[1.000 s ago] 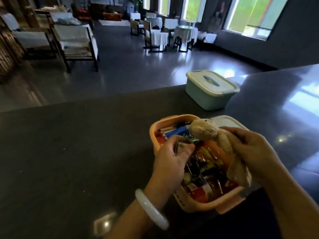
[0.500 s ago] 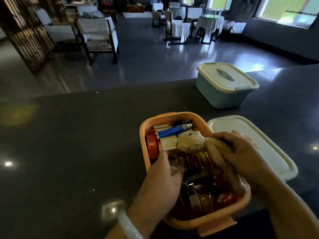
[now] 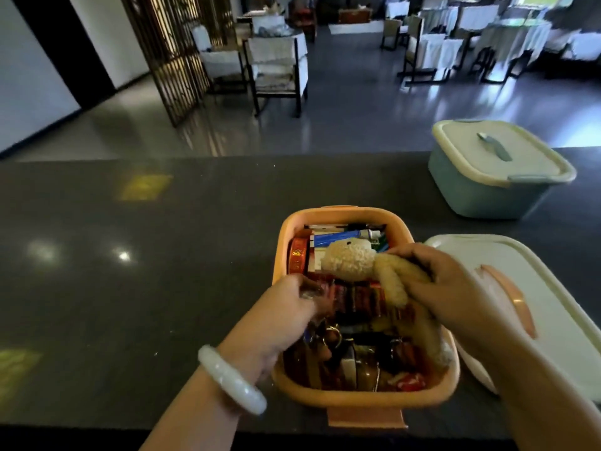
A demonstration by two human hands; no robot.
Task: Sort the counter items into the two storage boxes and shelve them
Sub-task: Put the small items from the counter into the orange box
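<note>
Head view: the right hand (image 3: 452,297) is gripping a cream plush toy (image 3: 349,262), tucking it into the full orange plastic box (image 3: 367,398) on the dark surface (image 3: 130,288); the left hand (image 3: 286,317) is pinching packets inside. Next, I judge, its white lid (image 3: 553,307) needs fitting.

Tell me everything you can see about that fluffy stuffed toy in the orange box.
The plush toy is cream, nubbly, with a round head and one dark eye showing. It lies across the top of the packed orange box, head toward the far left. The right hand grips its body and limbs, hiding much of it. The left hand does not touch it.
</note>
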